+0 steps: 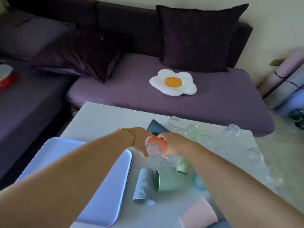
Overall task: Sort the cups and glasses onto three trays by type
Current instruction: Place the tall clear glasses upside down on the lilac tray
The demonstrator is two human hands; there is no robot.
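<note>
Holding: left hand (139,141) grips clear glass (153,149); right hand (175,143) grips orange cup (158,141).
Surface: white table (102,119), blue tray (111,203) at left.
Room: purple sofa (131,96), egg cushion (172,83).

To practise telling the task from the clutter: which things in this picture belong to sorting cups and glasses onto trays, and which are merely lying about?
Belong to the job: orange cup, grey ribbed cup, green cup, pink cup, clear glass, lavender tray.
Lying about: fried-egg cushion, dark pillow, purple sofa, rolled mats.
</note>
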